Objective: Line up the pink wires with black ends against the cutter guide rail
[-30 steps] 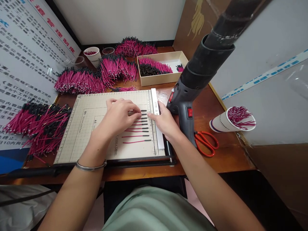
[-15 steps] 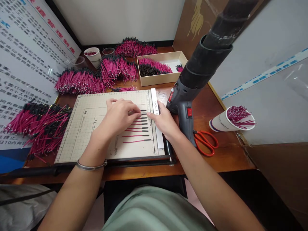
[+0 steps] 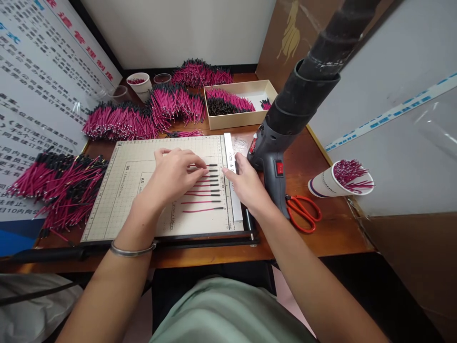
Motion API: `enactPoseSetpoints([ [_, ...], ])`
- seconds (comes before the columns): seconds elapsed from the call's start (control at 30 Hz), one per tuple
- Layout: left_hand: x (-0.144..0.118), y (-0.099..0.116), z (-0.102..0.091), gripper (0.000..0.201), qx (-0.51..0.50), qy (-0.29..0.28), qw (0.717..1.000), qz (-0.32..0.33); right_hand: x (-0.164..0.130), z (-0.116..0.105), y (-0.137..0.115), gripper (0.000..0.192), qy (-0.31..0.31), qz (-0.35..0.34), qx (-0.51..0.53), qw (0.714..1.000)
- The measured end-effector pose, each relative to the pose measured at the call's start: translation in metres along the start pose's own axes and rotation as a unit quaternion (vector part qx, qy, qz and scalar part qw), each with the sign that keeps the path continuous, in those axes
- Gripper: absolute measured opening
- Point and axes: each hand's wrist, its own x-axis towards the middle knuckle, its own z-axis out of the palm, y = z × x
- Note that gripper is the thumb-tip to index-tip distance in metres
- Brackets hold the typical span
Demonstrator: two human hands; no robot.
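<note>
A row of several magenta wires with black sleeves on their right ends lies across a gridded paper trimmer board (image 3: 143,157); one is the front wire (image 3: 198,210). My left hand (image 3: 174,174) bends over the upper part of the row, thumb and fingertips pinched on a wire whose black end (image 3: 213,170) points right. Part of that wire is hidden by the fingers. At the trimmer's right edge, my right hand (image 3: 248,183) rests by the white strip (image 3: 233,200), thumb and fingers apart and nothing between them. Its thumb tip is just right of the black ends.
A heat gun (image 3: 282,128) stands close to my right hand, with orange-handled scissors (image 3: 303,214) and a paper cup of wires (image 3: 317,186) further right. Behind the board are wire piles (image 3: 174,102) and a cardboard box (image 3: 235,119). Another pile (image 3: 67,190) lies left.
My right thumb has drawn slightly right, away from the black wire end. My left hand keeps its pinch almost in place. The whole view has shifted slightly.
</note>
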Motion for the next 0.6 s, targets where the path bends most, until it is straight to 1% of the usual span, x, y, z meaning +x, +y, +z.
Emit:
enactPoseSetpoints([
  [0.07,-0.01,0.0,-0.003,0.016,-0.011,0.031,0.999,-0.005,-0.02,-0.008,-0.005,0.068,0.008,0.016,-0.002,1.0],
  [0.17,-0.031,-0.002,-0.002,0.019,-0.026,0.091,0.995,-0.016,-0.057,-0.021,-0.016,0.061,0.024,0.003,0.0,1.0],
  [0.23,-0.046,-0.005,0.003,0.023,-0.052,0.118,0.991,-0.034,-0.078,-0.029,-0.02,0.053,0.057,-0.038,-0.004,0.998],
  [0.3,-0.059,-0.009,0.01,0.026,-0.089,0.144,0.984,-0.053,-0.092,-0.037,-0.019,0.043,0.121,-0.091,-0.043,0.988],
  [0.33,-0.063,-0.011,0.014,0.027,-0.108,0.157,0.979,-0.065,-0.096,-0.041,-0.016,0.039,0.161,-0.122,-0.074,0.977],
  [0.4,-0.07,-0.014,0.02,0.028,-0.14,0.178,0.969,-0.097,-0.1,-0.049,-0.009,0.032,0.241,-0.184,-0.158,0.94],
  [0.43,-0.071,-0.015,0.022,0.028,-0.154,0.185,0.964,-0.114,-0.1,-0.053,-0.004,0.032,0.269,-0.208,-0.207,0.917],
  [0.47,-0.072,-0.015,0.024,0.029,-0.165,0.187,0.96,-0.128,-0.099,-0.057,0.0,0.034,0.285,-0.225,-0.254,0.897],
  [0.5,-0.072,-0.016,0.025,0.03,-0.174,0.186,0.957,-0.137,-0.097,-0.061,0.004,0.039,0.284,-0.233,-0.293,0.883],
  [0.53,-0.072,-0.016,0.025,0.03,-0.181,0.184,0.956,-0.139,-0.095,-0.064,0.006,0.046,0.271,-0.233,-0.324,0.876],
  [0.6,-0.071,-0.015,0.024,0.031,-0.186,0.175,0.958,-0.128,-0.09,-0.069,0.01,0.059,0.227,-0.219,-0.359,0.879],
])
